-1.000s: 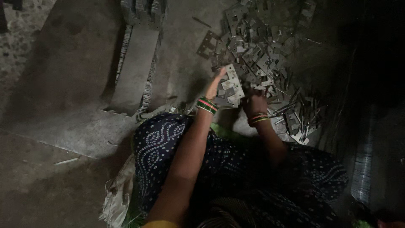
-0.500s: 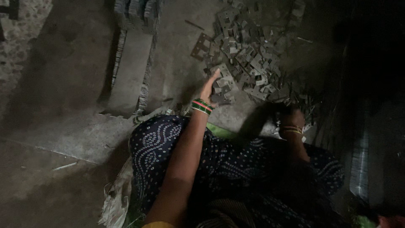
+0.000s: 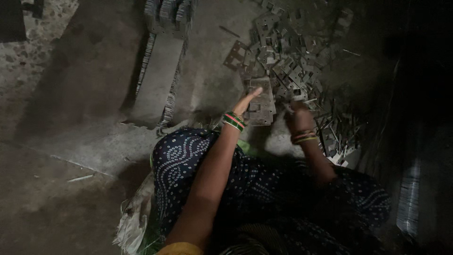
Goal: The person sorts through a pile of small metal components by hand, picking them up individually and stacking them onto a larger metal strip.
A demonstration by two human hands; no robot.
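- Garment: dark navy, patterned with small white dots in wavy lines and rings.
- Bangles on the left wrist: green, red and gold bands.
- Bangles on the right wrist: orange and gold.
- Metal plates: dull grey.
- Stacked plates: grey, pale edges.
- Floor: mottled grey-brown concrete.
- Sleeve edge: mustard yellow.

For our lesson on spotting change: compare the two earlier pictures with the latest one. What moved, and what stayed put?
The right hand, which had swung out to the right half a second ago, has come back to the pile of metal plates. The left hand stays against the small stack of plates. The long row of stacked plates on the floor has not moved.
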